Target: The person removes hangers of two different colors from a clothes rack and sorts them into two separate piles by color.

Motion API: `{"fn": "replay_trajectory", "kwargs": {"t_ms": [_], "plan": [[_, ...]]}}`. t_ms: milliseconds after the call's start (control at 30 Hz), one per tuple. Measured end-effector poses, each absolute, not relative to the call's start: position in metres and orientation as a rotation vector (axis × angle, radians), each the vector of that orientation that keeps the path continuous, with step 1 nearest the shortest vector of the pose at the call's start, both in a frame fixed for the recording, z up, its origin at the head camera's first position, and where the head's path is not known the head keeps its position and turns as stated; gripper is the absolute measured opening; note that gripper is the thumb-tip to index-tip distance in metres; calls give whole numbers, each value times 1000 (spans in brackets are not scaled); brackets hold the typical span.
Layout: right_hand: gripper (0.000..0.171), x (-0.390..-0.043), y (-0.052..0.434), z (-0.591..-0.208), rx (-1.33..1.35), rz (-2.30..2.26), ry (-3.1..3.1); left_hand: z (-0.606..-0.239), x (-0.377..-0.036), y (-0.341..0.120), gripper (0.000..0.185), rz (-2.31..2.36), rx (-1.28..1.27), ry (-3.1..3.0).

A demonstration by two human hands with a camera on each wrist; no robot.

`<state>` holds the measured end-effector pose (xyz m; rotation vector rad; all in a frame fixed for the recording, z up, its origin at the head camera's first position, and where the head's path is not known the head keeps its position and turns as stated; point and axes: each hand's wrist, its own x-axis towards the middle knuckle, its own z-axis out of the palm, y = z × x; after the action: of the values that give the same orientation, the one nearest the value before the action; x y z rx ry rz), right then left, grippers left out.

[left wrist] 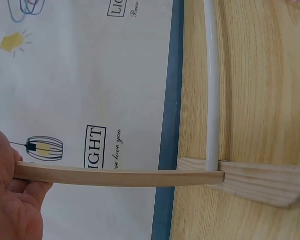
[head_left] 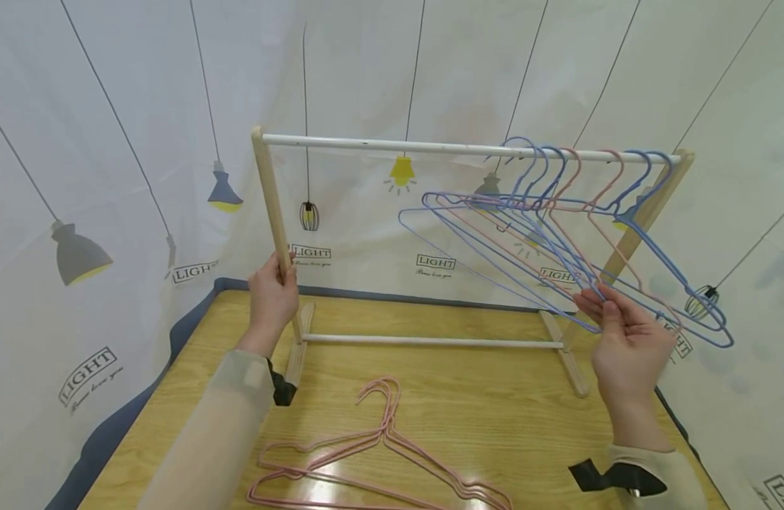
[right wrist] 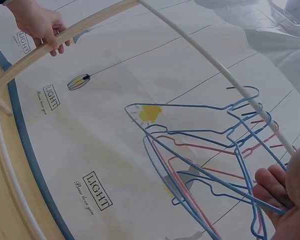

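Observation:
My left hand [head_left: 273, 301] grips the left wooden post [head_left: 270, 198] of a clothes rack, fingers and thumb wrapped about it below mid-height. The left wrist view shows the same post [left wrist: 104, 176] running from the hand to the rack's foot. On the right, my right hand [head_left: 634, 347] pinches the lower corner of a blue wire hanger [right wrist: 217, 178]. That hanger hooks over the white top rail [head_left: 379, 145]. Several blue and pink hangers hang close together toward the rail's right end, and a pink hanger [head_left: 602, 190] is among them. The right palm partly hides the pinched corner.
Several pink hangers [head_left: 387, 428] lie stacked on the wooden table [head_left: 493, 404] in front of the rack. A white lower bar [head_left: 430, 341] joins the rack's wooden feet [head_left: 566, 354]. Behind stands a pale cloth [head_left: 360, 57] printed with lamps.

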<state>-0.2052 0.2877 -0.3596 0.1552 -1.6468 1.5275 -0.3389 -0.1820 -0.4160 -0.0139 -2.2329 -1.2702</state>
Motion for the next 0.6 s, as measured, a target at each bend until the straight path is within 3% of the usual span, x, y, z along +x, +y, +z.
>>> {"fn": "replay_trajectory", "kwargs": {"t_ms": [433, 600], "plan": [[23, -185, 291, -345, 254, 1721, -1446, -419, -340, -181, 29, -1270, -1, -2238], [23, -169, 291, -363, 114, 1791, -1555, -418, -341, -182, 30, -1265, -4, -2241]]}}
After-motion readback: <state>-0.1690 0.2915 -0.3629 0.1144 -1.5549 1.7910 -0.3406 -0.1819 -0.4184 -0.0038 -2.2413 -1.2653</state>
